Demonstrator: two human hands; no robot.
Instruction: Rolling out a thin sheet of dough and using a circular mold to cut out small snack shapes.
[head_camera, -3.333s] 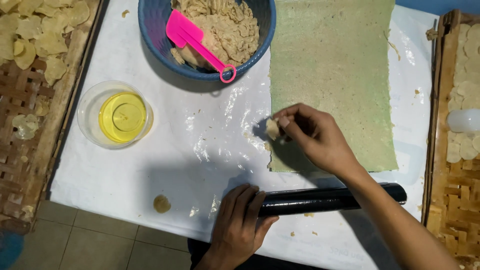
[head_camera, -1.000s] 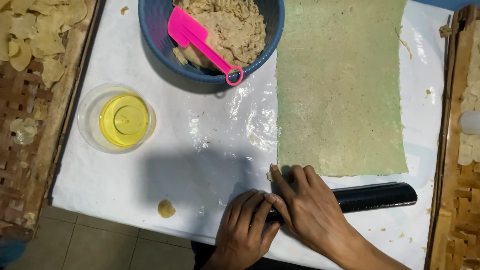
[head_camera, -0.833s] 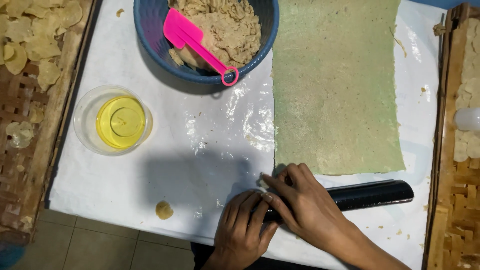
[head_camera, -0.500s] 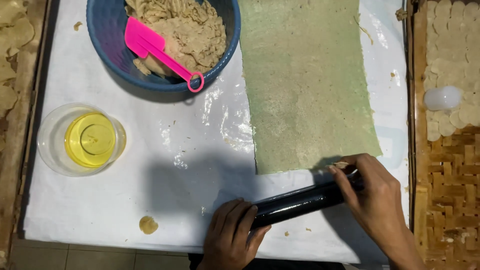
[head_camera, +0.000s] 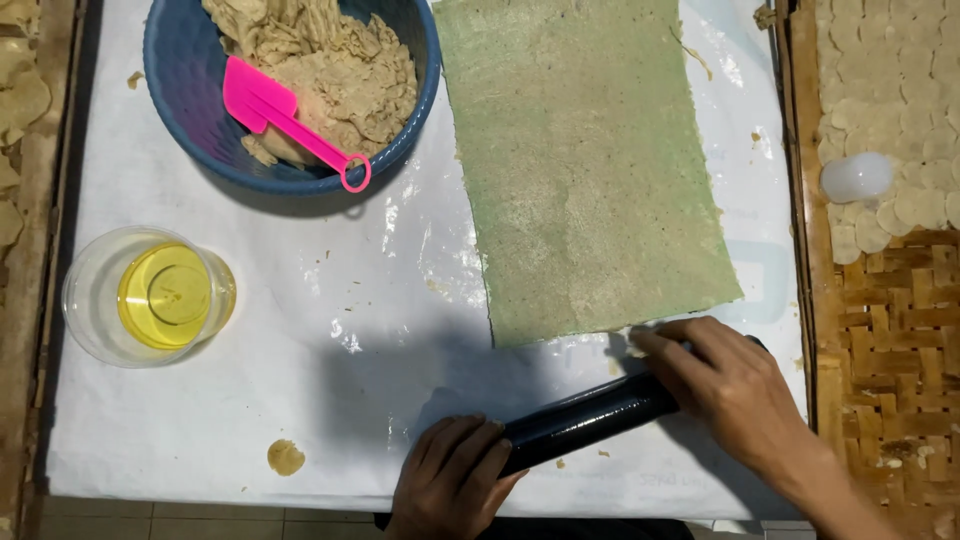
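A black rolling pin (head_camera: 590, 418) lies tilted on the white plastic sheet (head_camera: 300, 380) near the front edge. My left hand (head_camera: 450, 480) lies over its left end and my right hand (head_camera: 725, 385) covers its right end. Just beyond the pin stretches a thin green-brown rolled sheet of dough (head_camera: 585, 160); its near edge almost touches my right fingers.
A blue bowl (head_camera: 190, 120) of beige dough holds a pink spatula (head_camera: 290, 120) at the back left. A clear cup of yellow oil (head_camera: 165, 295) stands at left. A small dough lump (head_camera: 286, 457) lies near the front. Woven trays with round cut pieces (head_camera: 890, 120) flank both sides.
My right hand slid from beside the left hand out to the pin's right end. The view shifted left, and the pin now lies tilted.
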